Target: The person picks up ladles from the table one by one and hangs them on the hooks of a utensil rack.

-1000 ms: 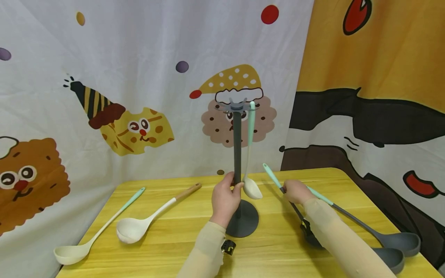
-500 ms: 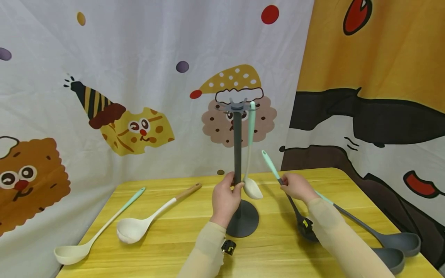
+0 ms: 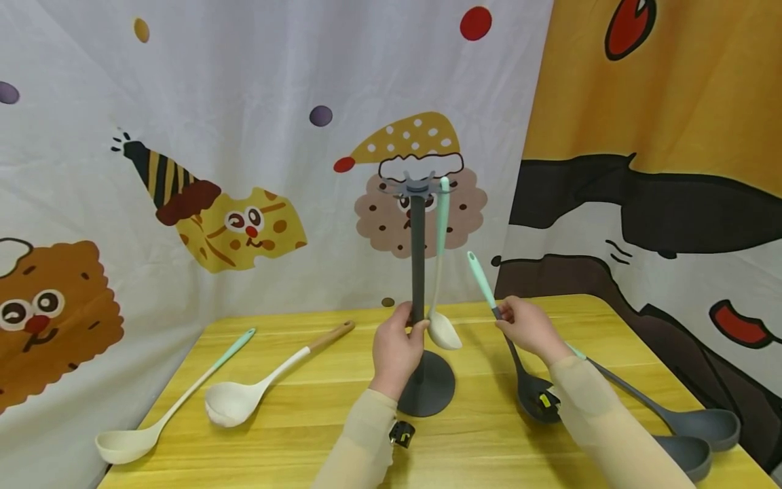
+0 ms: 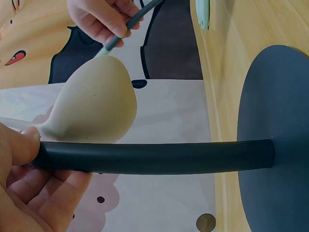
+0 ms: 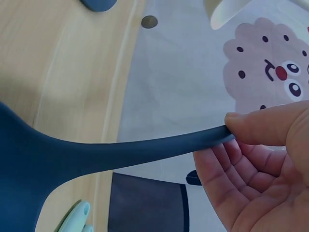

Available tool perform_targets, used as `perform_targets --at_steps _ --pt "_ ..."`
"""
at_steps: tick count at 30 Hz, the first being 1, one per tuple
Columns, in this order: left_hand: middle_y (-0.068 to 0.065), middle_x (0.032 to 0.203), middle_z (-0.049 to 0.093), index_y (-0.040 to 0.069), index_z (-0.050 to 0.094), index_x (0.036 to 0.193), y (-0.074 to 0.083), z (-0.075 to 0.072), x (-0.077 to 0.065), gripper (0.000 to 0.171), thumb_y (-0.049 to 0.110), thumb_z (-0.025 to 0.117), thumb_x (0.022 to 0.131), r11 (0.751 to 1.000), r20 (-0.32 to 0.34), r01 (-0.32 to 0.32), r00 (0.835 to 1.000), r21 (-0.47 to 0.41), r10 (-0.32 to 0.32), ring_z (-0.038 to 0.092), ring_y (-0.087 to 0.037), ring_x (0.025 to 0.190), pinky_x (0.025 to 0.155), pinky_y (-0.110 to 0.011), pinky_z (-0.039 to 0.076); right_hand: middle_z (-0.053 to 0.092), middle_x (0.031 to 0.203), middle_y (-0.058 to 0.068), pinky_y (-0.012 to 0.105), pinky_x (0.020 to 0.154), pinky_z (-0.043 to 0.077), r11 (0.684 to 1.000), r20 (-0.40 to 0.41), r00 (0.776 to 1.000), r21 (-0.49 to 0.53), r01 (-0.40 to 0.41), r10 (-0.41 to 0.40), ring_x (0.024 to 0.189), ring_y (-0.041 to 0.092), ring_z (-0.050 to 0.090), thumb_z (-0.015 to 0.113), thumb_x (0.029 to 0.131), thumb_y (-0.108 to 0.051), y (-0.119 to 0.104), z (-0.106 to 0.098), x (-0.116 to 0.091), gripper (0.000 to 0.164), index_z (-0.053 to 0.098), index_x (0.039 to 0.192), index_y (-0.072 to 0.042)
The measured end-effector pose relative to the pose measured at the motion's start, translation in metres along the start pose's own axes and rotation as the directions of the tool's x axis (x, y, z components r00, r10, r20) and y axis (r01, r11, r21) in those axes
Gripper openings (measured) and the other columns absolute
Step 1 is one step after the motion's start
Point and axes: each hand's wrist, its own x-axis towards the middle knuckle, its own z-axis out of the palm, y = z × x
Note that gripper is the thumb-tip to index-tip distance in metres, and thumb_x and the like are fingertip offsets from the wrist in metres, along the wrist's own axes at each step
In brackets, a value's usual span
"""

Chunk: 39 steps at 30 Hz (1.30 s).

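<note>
My left hand (image 3: 397, 346) grips the dark grey post of a utensil stand (image 3: 418, 258), thumb and fingers round it low down. From a hook at the stand's top hangs a cream ladle (image 3: 444, 331) with a mint handle; its bowl is close beside my left fingers, as the left wrist view also shows. To the right, my right hand (image 3: 528, 329) pinches a dark grey ladle (image 3: 530, 392) by its shaft just below the mint handle. This ladle is tilted, handle end up and left, bowl low over the table and partly hidden by the wrist camera.
On the left of the wooden table (image 3: 293, 435) lie a cream ladle (image 3: 128, 445) with a mint handle and a white ladle (image 3: 232, 405) with a wooden handle. Two dark grey ladles, one whole (image 3: 705, 428) and one partly behind my right sleeve (image 3: 617, 421), lie at the right.
My right hand has lifted the dark grey ladle's handle end, so it stands more upright, and its bowl has shifted slightly left. The left hand and stand have not moved.
</note>
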Motion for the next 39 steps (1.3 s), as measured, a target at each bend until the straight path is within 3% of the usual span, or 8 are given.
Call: perform_targets --at_steps 10,23,39 --pt "-0.004 0.093 0.073 0.012 0.065 0.104 0.000 0.000 0.001 0.018 0.017 0.074 0.090 1.000 0.006 0.003 1.000 -0.004 -0.003 0.071 -0.021 0.088 0.071 -0.038 0.057 0.062 0.094 0.014 0.043 0.070 0.053 0.999 -0.099 0.994 0.021 0.041 -0.039 0.084 0.028 0.062 0.065 0.092 -0.002 -0.005 -0.004 -0.007 0.014 0.060 0.104 0.004" --pt "-0.004 0.093 0.072 0.012 0.065 0.106 0.000 -0.001 0.001 0.018 0.018 0.074 0.091 1.000 0.011 0.003 1.000 -0.015 -0.003 0.071 -0.021 0.089 0.071 -0.037 0.058 0.059 0.097 0.016 0.046 0.075 0.050 0.994 -0.235 0.967 0.024 0.107 -0.099 0.085 0.030 0.059 0.065 0.093 -0.002 -0.020 -0.014 -0.007 0.016 0.060 0.107 0.004" --pt "-0.005 0.092 0.073 0.012 0.066 0.106 0.002 -0.002 0.001 0.018 0.016 0.074 0.090 1.000 0.005 0.001 1.000 -0.015 -0.001 0.071 -0.021 0.088 0.071 -0.037 0.058 0.058 0.095 0.015 0.047 0.075 0.054 0.979 -0.407 0.899 0.042 0.199 -0.165 0.085 0.029 0.061 0.068 0.090 0.003 -0.055 -0.036 -0.012 0.018 0.059 0.106 0.004"
